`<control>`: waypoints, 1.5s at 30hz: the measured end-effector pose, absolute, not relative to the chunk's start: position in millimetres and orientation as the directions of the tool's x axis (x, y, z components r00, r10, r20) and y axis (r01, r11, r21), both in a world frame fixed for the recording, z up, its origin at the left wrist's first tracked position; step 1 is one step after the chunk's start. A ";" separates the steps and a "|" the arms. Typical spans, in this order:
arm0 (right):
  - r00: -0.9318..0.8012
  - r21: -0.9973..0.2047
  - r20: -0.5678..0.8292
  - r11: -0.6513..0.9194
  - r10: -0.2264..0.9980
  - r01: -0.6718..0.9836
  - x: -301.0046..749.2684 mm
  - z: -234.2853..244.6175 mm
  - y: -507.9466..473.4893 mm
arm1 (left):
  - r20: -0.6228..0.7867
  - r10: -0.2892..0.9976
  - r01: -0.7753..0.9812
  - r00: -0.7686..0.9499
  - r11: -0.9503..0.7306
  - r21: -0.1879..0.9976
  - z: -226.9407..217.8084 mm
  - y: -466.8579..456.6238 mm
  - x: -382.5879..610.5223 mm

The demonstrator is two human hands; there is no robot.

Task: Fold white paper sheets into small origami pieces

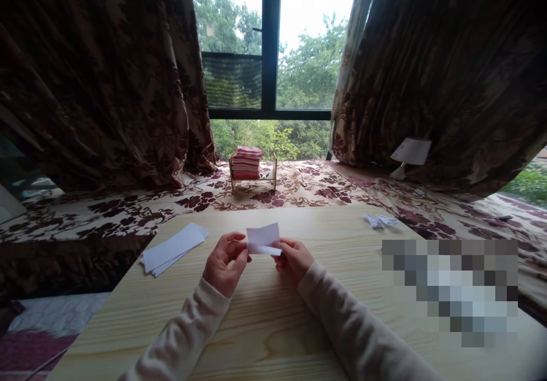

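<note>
A small white sheet of paper (263,235) with a crease along its lower part is held up over the wooden table (256,324). My left hand (226,261) pinches its left edge between thumb and fingers. On the opposite side, my right hand (294,257) grips the right edge near the folded lower strip. To the left lies a loose stack of white paper strips (174,248). Several small folded paper pieces (379,220) rest near the table's far right corner.
Beyond the table is a ledge with flowered cloth (307,184). On it stand a small wooden rack (274,171) with folded red-and-white cloths (246,164) and a white lamp (411,151). A pixelated patch covers something at the table's right. Dark curtains frame the window.
</note>
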State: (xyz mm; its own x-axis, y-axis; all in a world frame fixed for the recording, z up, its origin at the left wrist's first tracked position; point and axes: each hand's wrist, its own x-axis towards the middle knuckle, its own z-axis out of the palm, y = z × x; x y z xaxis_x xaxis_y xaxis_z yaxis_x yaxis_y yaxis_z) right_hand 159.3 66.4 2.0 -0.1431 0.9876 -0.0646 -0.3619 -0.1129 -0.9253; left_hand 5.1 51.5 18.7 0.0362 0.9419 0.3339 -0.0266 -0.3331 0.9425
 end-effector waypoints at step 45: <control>0.004 -0.957 0.216 0.212 0.976 -0.200 158.7 -3.3 64.7 | 0.337 0.941 0.122 -0.032 -0.331 0.936 6.5 60.7 0.6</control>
State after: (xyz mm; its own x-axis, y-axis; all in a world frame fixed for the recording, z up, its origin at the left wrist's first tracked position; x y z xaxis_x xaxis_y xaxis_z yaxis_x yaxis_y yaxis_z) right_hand 158.7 64.7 -3.3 0.0038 0.9764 0.2160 -0.1997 0.2124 -0.9565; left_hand 0.6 60.7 6.5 -0.0315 0.9409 0.3373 0.1223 -0.3313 0.9356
